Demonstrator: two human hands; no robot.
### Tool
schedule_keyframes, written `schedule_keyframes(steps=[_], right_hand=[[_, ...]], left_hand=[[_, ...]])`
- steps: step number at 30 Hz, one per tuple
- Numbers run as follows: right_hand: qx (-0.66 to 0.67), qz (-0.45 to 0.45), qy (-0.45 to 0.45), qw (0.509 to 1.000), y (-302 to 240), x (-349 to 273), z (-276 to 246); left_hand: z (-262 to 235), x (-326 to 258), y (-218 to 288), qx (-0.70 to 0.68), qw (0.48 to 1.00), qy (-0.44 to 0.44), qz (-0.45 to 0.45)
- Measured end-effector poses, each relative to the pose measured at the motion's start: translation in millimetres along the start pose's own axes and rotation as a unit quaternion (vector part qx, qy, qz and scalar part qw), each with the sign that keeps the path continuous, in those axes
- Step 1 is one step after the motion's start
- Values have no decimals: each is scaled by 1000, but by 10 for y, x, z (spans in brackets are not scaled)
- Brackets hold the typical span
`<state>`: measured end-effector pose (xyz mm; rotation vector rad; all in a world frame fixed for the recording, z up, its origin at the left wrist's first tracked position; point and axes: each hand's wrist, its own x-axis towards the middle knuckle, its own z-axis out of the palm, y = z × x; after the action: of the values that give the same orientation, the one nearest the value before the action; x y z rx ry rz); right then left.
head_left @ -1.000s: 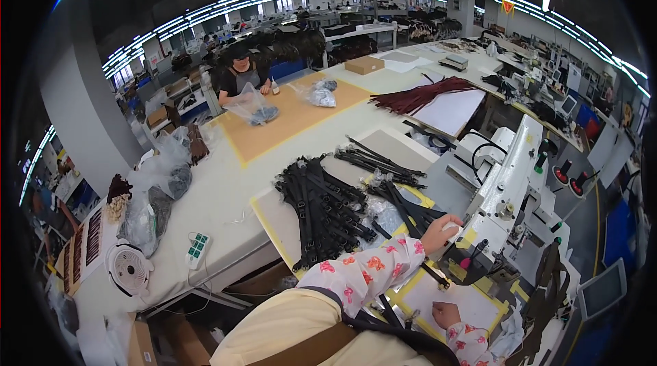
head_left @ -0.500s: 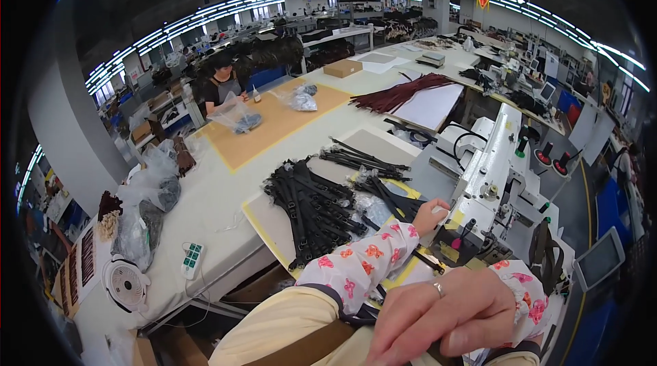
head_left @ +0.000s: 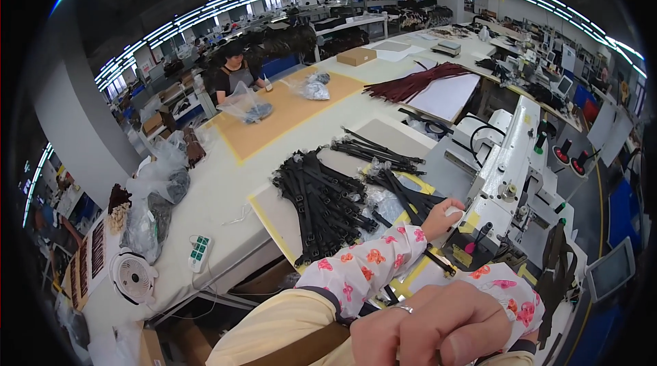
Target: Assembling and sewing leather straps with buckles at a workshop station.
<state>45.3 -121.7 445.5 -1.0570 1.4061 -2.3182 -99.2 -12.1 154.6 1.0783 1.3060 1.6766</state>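
My left hand (head_left: 441,221) reaches to the front end of a white sewing machine (head_left: 503,174). Its fingers are bent around a small pale part there, which I cannot identify. Close in the foreground is my right hand (head_left: 431,325), fingers curled, wearing a ring; anything inside it is hidden. Both forearms wear white sleeve covers with a pink and orange print. Left of the machine lies a heap of black buckled straps (head_left: 318,205), with smaller bundles of black straps (head_left: 380,152) behind and beside it. One black strap end (head_left: 440,261) shows between my hands.
Dark red strips (head_left: 414,83) lie on a white board farther back. Across the long table (head_left: 226,195), a person (head_left: 236,75) sits near clear plastic bags (head_left: 250,107). A small white fan (head_left: 132,277) and a power strip (head_left: 199,254) are at left; a screen (head_left: 610,269) stands right.
The whole view has shifted, so the table and machine appear a little farther right. My right hand sits slightly lower and more curled. My left hand stays at the machine.
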Motion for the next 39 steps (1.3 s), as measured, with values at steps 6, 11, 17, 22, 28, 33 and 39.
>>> schedule_keyframes(steps=[6,11,17,22,28,33,39], right_hand=[[-16,2,-45,999,-202,67,-4],[26,19,-56,998,-245,-104,-132],[104,-406,-51,907,432,-371,-332],[6,-69,40,997,-365,-791,-562],[-19,-502,-25,864,359,-649,-842],[-7,-515,-37,856,411,-684,-964],[-85,-124,-54,987,-169,-760,-960]], left_hand=[[87,4,43,3,1000,-5,-3],[-34,-67,31,43,999,26,-17],[88,-39,64,49,999,1,-22],[52,-86,122,41,997,3,-59],[52,-94,-17,-65,997,-3,-47],[-6,-121,-23,-70,995,-18,-75],[48,-127,-20,-65,997,-3,-33]])
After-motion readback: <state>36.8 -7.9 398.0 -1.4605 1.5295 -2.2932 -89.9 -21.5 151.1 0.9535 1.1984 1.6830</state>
